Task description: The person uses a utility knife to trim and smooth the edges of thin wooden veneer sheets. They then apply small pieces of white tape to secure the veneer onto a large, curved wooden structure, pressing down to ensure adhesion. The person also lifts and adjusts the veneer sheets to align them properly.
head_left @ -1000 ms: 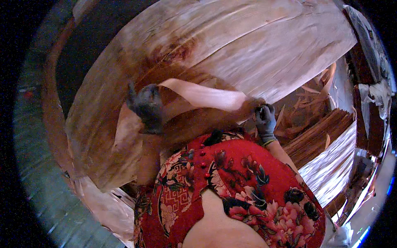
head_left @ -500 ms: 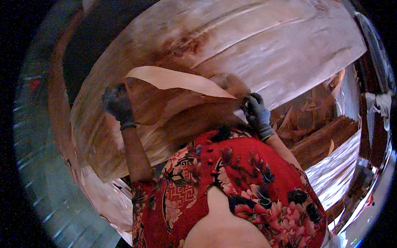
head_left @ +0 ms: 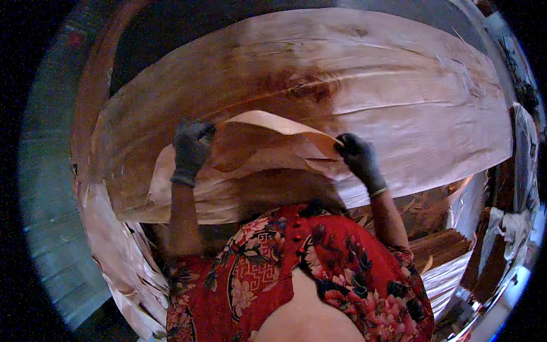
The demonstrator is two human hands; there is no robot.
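Observation:
A thin, pale, curved strip of wood veneer spans the space between my two dark-gloved hands. At its left end, my left hand is closed on the strip. My right hand pinches the other end with fingers and thumb. Beneath both hands lies a broad wood veneer sheet, brown to pale, with lengthwise ripples and a dark knot-like stain. The strip arches above this sheet and casts a shadow; its lower edge is hard to separate from the sheet.
Ragged veneer edges hang at the lower left. To the lower right are a stack of brown veneer and broken scraps beside it. A whitish cloth hangs at the far right. Greenish-grey flooring runs along the left.
My view has turned, so the large sheet now lies more level across it. My hands have come nearer each other, and the strip between them shows narrower and more arched.

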